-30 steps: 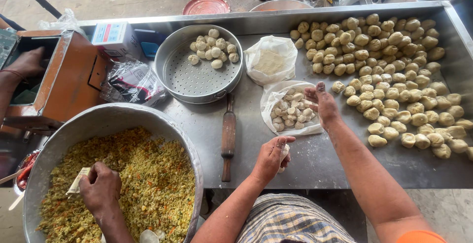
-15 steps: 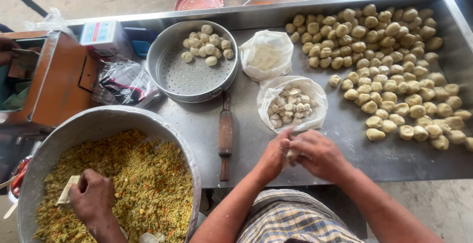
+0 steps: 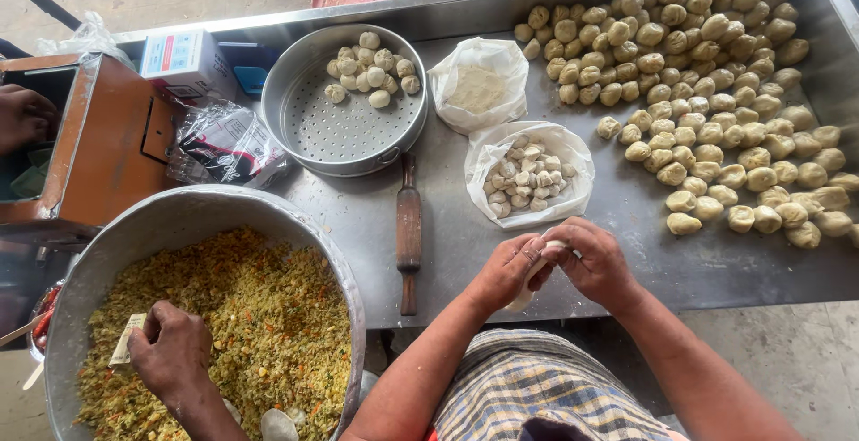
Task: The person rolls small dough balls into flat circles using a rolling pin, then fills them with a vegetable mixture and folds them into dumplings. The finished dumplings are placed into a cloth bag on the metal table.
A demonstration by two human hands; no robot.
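Steel, dull and flour-dusted, makes up the tabletop (image 3: 358, 217) over which the person's two hands meet near its front edge. The left hand (image 3: 506, 271) and the right hand (image 3: 595, 262) are drawn close together, wrists angled inward, and between them sits a pale piece of dough (image 3: 537, 267). The fingers of both hands are curled and pinched onto it, the left from below and the side, the right from above; only a sliver of the dough shows between them.

Just beyond the hands lies an open white plastic bag (image 3: 488, 159) holding small cut dough lumps (image 3: 528, 177). Behind it a second white bag (image 3: 452, 70) holds flour (a loose pale heap). To the left stands a round perforated steamer tray (image 3: 344, 137) with a cluster of shaped dumplings (image 3: 371, 70) at its far rim. A wooden rolling pin (image 3: 409, 231) lies between the tray and the hands, its length running front to back. On the right of the tabletop, a large spread of finished dumplings (image 3: 716, 92) lies loose.

At lower left a big metal basin (image 3: 179, 208) is filled with a yellow chopped filling (image 3: 250, 325). Another person's hand (image 3: 170, 351) rests in it, gripping a small flat scraper (image 3: 125, 351).
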